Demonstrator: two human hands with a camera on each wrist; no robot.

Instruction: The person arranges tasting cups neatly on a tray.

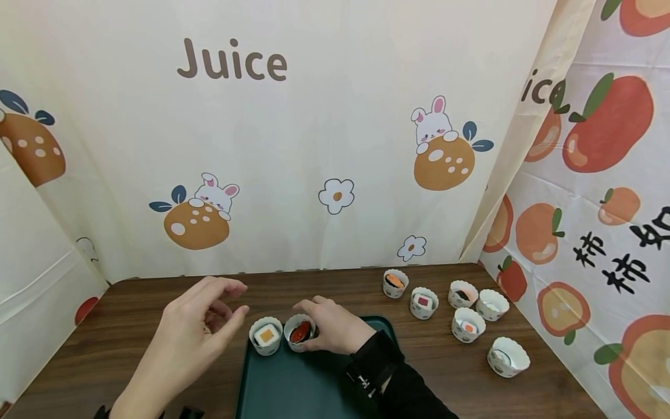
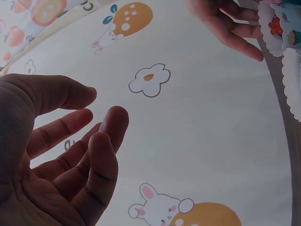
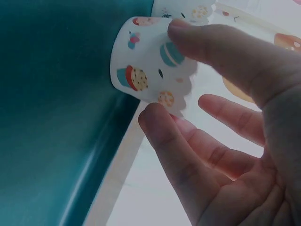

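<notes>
At the far left corner of a dark green tray [image 1: 293, 396], two patterned white paper baking cups stand side by side. The left cup [image 1: 266, 347] contains a white sushi piece [image 1: 267, 334] with a yellow centre. A dark red sushi-like piece [image 1: 300, 332] lies in the right cup [image 3: 155, 61]. My right hand [image 1: 337, 327] holds that right cup, thumb on one side and index finger on the other. My left hand [image 1: 201, 331] hovers left of the cups, fingers loosely bent with nothing in them, as the left wrist view also shows.
Several more cups stand on the brown table [image 1: 434, 378] right of the tray. One cup [image 1: 395, 283] has an orange-topped piece, another [image 1: 424, 303] a white one with a red centre. A printed curtain [image 1: 335, 116] rises behind the table's back edge.
</notes>
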